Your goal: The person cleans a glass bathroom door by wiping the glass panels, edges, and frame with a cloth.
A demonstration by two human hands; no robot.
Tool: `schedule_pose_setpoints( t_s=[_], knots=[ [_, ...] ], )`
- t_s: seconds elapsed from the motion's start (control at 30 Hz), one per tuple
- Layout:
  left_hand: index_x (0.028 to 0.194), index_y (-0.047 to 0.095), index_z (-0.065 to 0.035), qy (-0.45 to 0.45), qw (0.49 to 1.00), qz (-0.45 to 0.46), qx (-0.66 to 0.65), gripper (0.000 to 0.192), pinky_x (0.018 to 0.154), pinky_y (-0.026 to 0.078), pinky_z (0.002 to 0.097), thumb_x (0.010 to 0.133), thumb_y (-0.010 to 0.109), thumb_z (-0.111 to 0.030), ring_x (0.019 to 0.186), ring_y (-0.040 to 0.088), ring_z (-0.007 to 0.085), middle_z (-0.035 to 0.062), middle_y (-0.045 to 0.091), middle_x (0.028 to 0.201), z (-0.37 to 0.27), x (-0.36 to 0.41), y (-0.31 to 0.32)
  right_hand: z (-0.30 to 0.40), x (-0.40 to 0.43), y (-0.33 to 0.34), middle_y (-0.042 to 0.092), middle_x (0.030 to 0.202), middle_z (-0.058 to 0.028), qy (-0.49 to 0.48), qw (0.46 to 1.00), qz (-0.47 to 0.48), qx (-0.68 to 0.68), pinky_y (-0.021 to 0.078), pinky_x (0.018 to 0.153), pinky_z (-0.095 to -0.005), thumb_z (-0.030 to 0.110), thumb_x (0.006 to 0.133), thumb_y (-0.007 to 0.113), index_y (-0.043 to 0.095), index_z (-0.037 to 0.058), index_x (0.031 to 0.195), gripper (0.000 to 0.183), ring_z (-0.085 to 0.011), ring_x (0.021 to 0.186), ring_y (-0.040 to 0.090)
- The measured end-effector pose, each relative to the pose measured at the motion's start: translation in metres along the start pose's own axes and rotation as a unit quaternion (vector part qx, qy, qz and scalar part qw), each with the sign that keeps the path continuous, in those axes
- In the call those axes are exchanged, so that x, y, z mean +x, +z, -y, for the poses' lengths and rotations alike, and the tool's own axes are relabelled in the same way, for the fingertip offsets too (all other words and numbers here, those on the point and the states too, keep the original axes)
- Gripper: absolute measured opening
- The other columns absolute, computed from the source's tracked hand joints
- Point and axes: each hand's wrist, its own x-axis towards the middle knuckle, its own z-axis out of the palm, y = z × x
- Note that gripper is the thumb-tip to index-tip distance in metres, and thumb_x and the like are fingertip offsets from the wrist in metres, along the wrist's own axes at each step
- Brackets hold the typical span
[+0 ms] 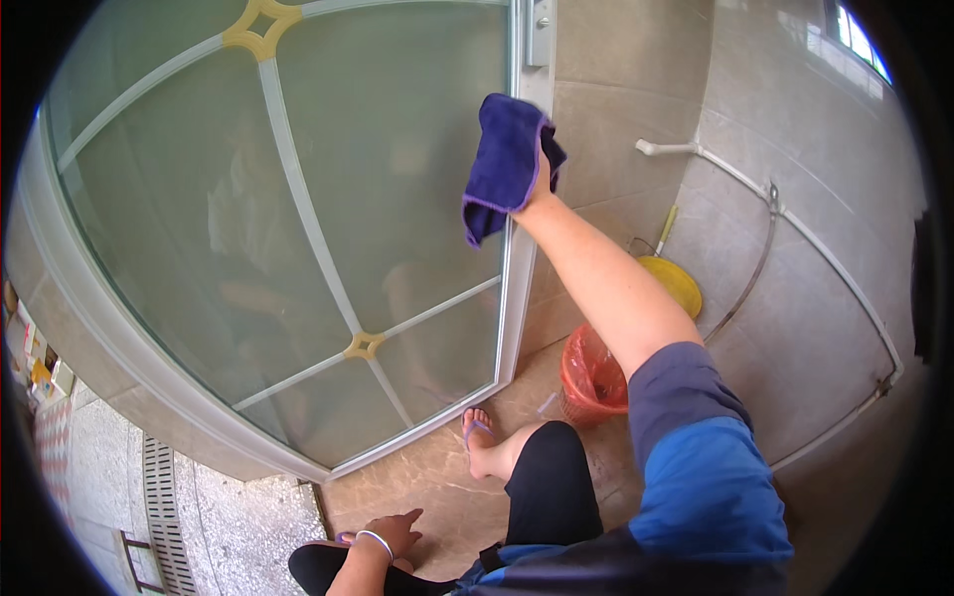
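Observation:
My right hand [543,175] is raised at the right edge of a framed glass door [387,186], holding a purple cloth [507,153] with a lighter purple hem. The cloth drapes over the fingers and hides most of them; it lies over the glass beside the white door frame [518,298]. A door lock plate [542,33] sits above the cloth. Low in the view, my left hand [395,533] hangs over the tiled floor near my knee, with its fingers apart and nothing in it. A bangle circles the left wrist.
A red waste basket with a plastic liner [589,380] stands below my right forearm. Behind it, a yellow basin [674,287] leans by the tiled wall. White pipes [820,238] run along that wall. At lower left, a slotted drain cover [160,484] crosses the speckled floor beyond the doorway.

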Motion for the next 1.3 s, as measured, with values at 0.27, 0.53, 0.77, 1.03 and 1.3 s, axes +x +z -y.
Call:
schedule_pose_setpoints(
  t_s=[0.27, 0.53, 0.77, 1.03, 1.3],
  knots=[
    [0.131, 0.033, -0.0152, -0.001, 0.999, -0.034, -0.011, 0.052, 0.085, 0.042, 0.0407, 0.084, 0.049, -0.032, 0.101, 0.053, 0.0341, 0.018, 0.056, 0.109, 0.001, -0.002, 0.003, 0.0, -0.1, -0.021, 0.051, 0.112, -0.0199, -0.107, 0.918, 0.175, -0.338, 0.0413, 0.085, -0.0403, 0.016, 0.078, 0.047, 0.051, 0.0015, 0.109, 0.034, -0.0351, 0.104, 0.047],
    [0.131, 0.033, -0.0169, -0.01, 1.0, -0.011, -0.012, 0.051, 0.085, 0.042, 0.0412, 0.085, 0.049, -0.032, 0.1, 0.053, 0.0345, 0.0171, 0.056, 0.109, -0.009, -0.008, -0.005, 0.038, -0.009, -0.014, 0.053, 0.102, -0.022, -0.154, 0.912, 0.042, -0.378, 0.0412, 0.079, -0.0454, 0.015, 0.075, 0.05, 0.053, 0.0014, 0.095, 0.024, -0.0386, 0.095, 0.049],
    [0.131, 0.033, -0.0169, -0.015, 0.999, -0.03, -0.005, 0.051, 0.085, 0.042, 0.0413, 0.085, 0.048, -0.032, 0.1, 0.053, 0.0344, 0.0169, 0.057, 0.109, -0.008, -0.014, -0.001, 0.034, -0.095, -0.012, 0.054, 0.097, -0.0224, -0.027, 0.946, 0.092, -0.309, 0.0414, 0.078, -0.0438, 0.012, 0.078, 0.047, 0.054, 0.0006, 0.097, 0.023, -0.039, 0.091, 0.05],
    [0.131, 0.032, -0.0168, -0.001, 1.0, -0.014, 0.004, 0.052, 0.083, 0.043, 0.0417, 0.084, 0.048, -0.034, 0.098, 0.055, 0.0338, 0.0169, 0.058, 0.106, -0.003, -0.016, 0.006, 0.094, 0.056, 0.014, 0.053, 0.101, -0.0255, 0.042, 0.917, 0.105, -0.382, 0.0434, 0.079, -0.0426, 0.011, 0.081, 0.042, 0.05, -0.0036, 0.096, 0.023, -0.0386, 0.094, 0.051],
    [0.13, 0.033, -0.016, 0.024, 0.997, -0.07, 0.006, 0.051, 0.08, 0.045, 0.0422, 0.084, 0.049, -0.034, 0.095, 0.057, 0.0332, 0.0163, 0.059, 0.104, -0.006, -0.028, 0.003, 0.035, -0.068, -0.003, 0.05, 0.103, -0.0228, -0.047, 0.942, 0.026, -0.332, 0.0414, 0.08, -0.0416, 0.008, 0.08, 0.039, 0.048, -0.0005, 0.104, 0.026, -0.0371, 0.094, 0.05]
  ],
)
